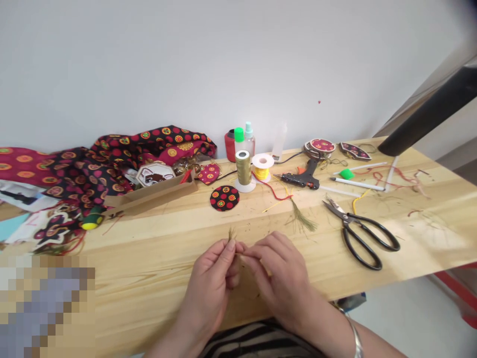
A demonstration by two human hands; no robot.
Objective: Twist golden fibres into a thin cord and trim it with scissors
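My left hand [214, 271] is closed in a pinch around a small bundle of olive-gold threads [231, 232], whose loose ends stick up past the thumb. Close beside it, my right hand [281, 271] has its thumb and fingertips pressed together on what looks like a thin thread [239, 254] running from the bundle. The fingers hide the rest of the bundle. Beyond the hands lies a matching olive-gold tassel [303, 218] with a red cord [276, 193]. A spool of gold thread [243, 168] stands upright farther back.
Black-handled scissors [359, 231] lie open at the right. Behind them are a glue gun [305, 176], a white pen [357, 184] and loose cords. A round patterned fabric piece [224, 198] and yellow cord spool [263, 171] sit mid-table. Patterned cloth [149, 139] and a cardboard box [156, 196] fill the left.
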